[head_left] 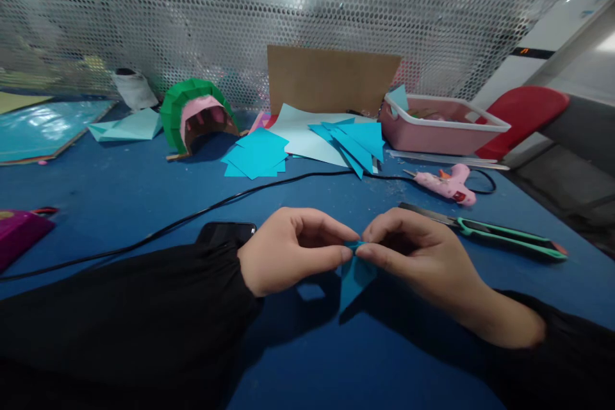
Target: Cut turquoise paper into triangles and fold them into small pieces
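Between my two hands, just above the blue table, a small folded piece of blue paper hangs with its pointed end down. My left hand pinches its upper edge between thumb and index finger. From the other side, my right hand pinches the same edge, thumb tip close to the left one. Fingertips hide part of the fold. Beyond my hands lie a stack of blue paper squares and a pile of folded blue paper triangles on a pale sheet.
A utility knife and pink glue gun lie right. A black cable crosses the table. A phone is partly behind my left wrist. Farther back stand a green paper arch, cardboard and a pink basket.
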Motion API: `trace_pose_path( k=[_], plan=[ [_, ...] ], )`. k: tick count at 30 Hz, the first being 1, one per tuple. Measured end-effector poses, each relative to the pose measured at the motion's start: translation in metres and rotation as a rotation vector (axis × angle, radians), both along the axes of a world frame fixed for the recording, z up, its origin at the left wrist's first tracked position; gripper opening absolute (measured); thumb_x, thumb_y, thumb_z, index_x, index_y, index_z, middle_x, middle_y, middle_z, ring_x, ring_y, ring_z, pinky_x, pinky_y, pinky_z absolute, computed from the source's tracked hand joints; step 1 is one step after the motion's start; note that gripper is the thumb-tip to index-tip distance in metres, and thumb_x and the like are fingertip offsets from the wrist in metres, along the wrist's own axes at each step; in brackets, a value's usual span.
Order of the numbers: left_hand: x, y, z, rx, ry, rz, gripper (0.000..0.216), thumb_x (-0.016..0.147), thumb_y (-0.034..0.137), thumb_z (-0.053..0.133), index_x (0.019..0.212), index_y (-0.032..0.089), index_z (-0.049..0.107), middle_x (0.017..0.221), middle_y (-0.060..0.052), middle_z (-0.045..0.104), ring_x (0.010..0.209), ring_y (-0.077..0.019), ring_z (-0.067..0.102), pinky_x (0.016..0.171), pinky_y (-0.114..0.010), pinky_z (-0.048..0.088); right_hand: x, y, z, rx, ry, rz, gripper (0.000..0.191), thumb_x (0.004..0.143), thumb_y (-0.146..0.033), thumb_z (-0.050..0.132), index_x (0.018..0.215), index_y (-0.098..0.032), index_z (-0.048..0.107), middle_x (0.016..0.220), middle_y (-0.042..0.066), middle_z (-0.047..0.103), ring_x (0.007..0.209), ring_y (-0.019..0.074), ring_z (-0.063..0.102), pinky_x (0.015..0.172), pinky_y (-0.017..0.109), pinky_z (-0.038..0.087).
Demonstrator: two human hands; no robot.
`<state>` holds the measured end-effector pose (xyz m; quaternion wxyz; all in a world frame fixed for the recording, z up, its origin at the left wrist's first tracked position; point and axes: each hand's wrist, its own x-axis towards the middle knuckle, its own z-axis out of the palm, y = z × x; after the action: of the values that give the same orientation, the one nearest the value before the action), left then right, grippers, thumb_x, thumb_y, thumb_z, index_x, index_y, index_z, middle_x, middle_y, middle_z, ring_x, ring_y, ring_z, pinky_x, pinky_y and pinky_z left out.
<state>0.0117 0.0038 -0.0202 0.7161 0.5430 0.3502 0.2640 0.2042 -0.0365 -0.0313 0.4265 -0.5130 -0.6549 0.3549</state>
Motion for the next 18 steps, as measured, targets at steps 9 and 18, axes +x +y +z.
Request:
trace_pose_path(
  k=[9,18],
  plan=[
    [-0.0002,-0.004,-0.0014,0.079,-0.062,-0.031,0.011,0.067,0.009,0.075,0.077,0.013,0.071,0.071,0.0,0.072,0.063,-0.0066,0.062,0.061,-0.015,0.049,-0.003,-0.0019,0.004,0.072,-0.043,0.002,0.027,0.075,-0.041,0.071,0.062,-0.02,0.058,0.057,0.0,0.058,0.05,0.0113,0.052,0.043,0.021,0.042],
    [0.0016,-0.0043,-0.002,0.244,-0.035,0.187,0.012,0.069,0.018,0.075,0.079,0.014,0.07,0.071,-0.002,0.071,0.062,-0.0088,0.062,0.056,-0.016,0.049,-0.0006,0.001,0.0061,-0.052,0.108,0.067,0.029,0.083,-0.046,0.061,0.075,-0.019,0.065,0.064,0.0,0.06,0.05,0.0108,0.057,0.048,0.021,0.05]
  ],
)
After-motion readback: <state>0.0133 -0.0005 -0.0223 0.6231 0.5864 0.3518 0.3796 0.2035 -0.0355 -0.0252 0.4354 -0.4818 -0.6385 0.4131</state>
